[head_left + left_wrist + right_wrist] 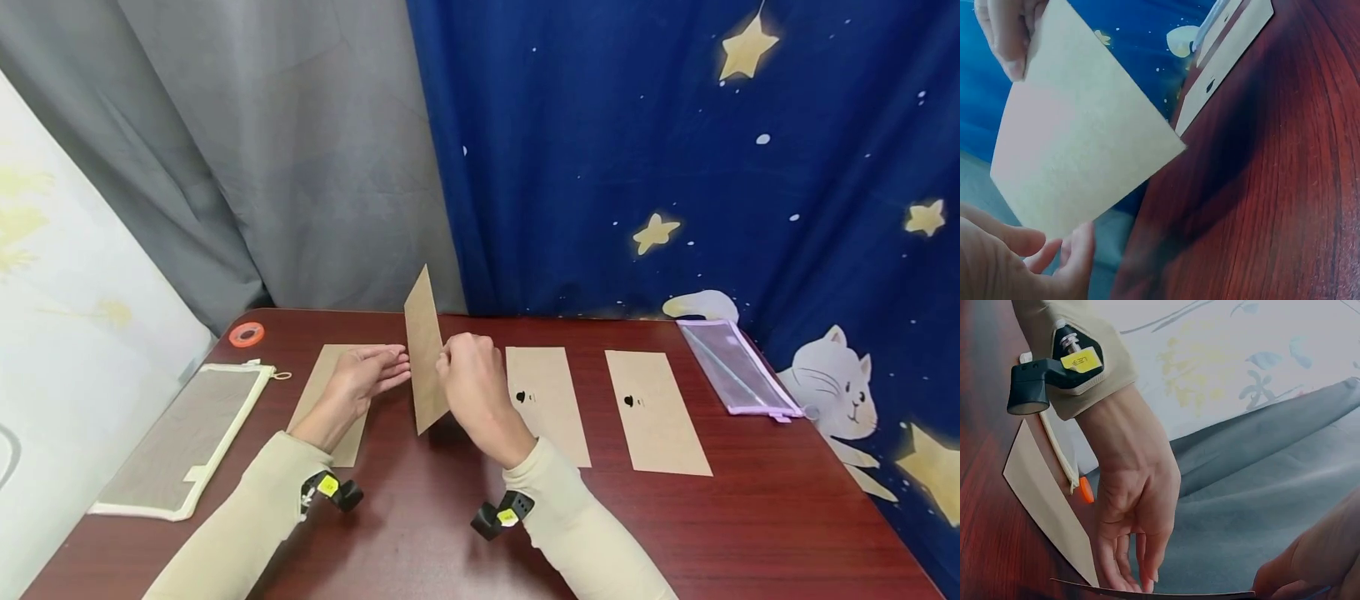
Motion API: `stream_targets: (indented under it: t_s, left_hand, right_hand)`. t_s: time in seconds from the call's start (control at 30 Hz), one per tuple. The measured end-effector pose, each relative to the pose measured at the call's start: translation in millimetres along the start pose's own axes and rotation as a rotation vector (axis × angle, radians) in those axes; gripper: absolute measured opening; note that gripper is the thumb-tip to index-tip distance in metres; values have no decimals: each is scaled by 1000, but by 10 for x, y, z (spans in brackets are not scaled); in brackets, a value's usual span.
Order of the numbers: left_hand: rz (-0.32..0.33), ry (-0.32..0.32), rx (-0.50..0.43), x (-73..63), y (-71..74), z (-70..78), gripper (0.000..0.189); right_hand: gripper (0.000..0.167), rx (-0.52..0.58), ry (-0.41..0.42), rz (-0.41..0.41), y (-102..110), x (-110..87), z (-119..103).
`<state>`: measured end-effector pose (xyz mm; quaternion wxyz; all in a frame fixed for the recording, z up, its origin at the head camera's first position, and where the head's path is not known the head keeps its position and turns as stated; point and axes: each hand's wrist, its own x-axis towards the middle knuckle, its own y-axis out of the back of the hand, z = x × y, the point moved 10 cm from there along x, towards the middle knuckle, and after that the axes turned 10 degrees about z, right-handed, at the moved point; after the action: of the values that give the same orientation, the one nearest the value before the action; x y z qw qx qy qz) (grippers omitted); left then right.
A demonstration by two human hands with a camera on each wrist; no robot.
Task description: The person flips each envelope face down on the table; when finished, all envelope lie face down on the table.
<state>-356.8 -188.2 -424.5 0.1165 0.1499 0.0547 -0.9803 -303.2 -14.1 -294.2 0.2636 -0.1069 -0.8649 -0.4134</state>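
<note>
A plain brown kraft-paper card [423, 358] stands upright and turned nearly edge-on above the table. My right hand [476, 392] pinches it by the edge on its right side, thumb pressed on its face in the left wrist view. My left hand [356, 379] reaches to the card's other side with fingers fairly straight, fingertips right at its edge; in the right wrist view these fingers [1132, 562] point toward the card's thin edge. Under the left hand lies another kraft card [348, 442]. To the right of my right hand are two more, a nearer card [551, 408] and a farther card [660, 417], each printed with a small black hat.
A cream-edged mesh zip pouch [187, 433] lies at the table's left, with an orange-red tape roll [246, 334] behind it. Over at the back right rests a purple-edged zip pouch [738, 367] with a thin stick inside. Curtains [337, 167] hang behind the dark red table [420, 533].
</note>
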Motion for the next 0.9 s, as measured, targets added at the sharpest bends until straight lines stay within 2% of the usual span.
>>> stream_targets:
  t_s: [0.17,0.3,0.37,0.5,0.6,0.73,0.9]
  left_hand:
    - [3,4,30,19,30,-34,42]
    - [3,-8,70,7,77,-30,44]
    - [0,-23,77,-6,107,-6,46]
    - [-3,-66,101,-51,162,88,47]
    - [7,-108,130,-80,196,169,46]
    - [40,-161,180,-92,234,222,42]
    - [62,-177,262,-38,237,119,37]
  right_hand:
    - [14,48,-31,-19,8,10,54]
    - [10,114,-58,-65,-27,20,118]
    - [14,152,-78,-93,-56,20,172]
    - [36,211,-120,-141,-118,17,317]
    - [46,249,-162,-175,-174,10,443]
    - [46,306,-221,-212,-282,-11,612]
    - [43,358,-292,-262,-469,-91,793]
